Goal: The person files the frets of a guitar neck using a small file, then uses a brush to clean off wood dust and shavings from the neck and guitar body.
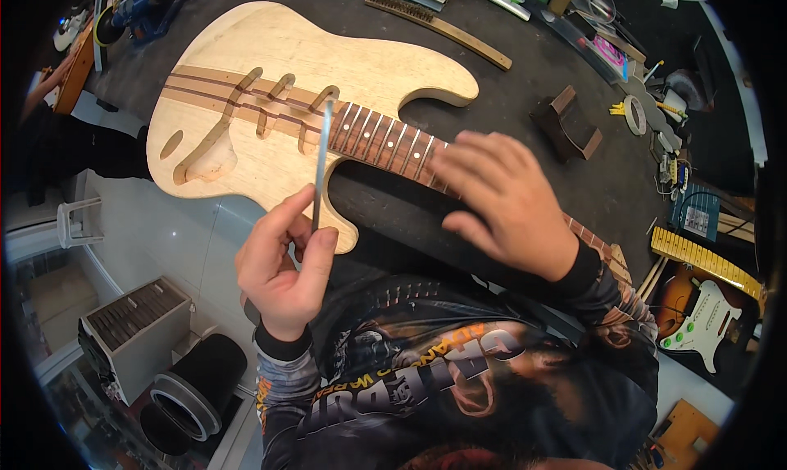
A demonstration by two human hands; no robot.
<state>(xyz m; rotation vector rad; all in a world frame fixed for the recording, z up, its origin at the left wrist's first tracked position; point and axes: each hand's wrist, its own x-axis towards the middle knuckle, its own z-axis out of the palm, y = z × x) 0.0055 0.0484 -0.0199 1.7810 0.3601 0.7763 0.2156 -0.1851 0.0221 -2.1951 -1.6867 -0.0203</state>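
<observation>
An unfinished guitar [287, 142] lies face up on a dark workbench [508, 101], seemingly to expose its fretboard [373, 138]; the left hand [287, 273] pinches a thin metal strip [320, 175] by one end, likely for control; the right hand [512, 203], fingers loosely apart, spans the fretboard, contact unclear, a wooden-handled brush [443, 33] beyond

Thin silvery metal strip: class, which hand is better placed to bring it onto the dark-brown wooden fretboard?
Probably the left hand: it pinches the strip, whose tip appears beside the fretboard. The right hand, over the fretboard, shows no tool.
</observation>
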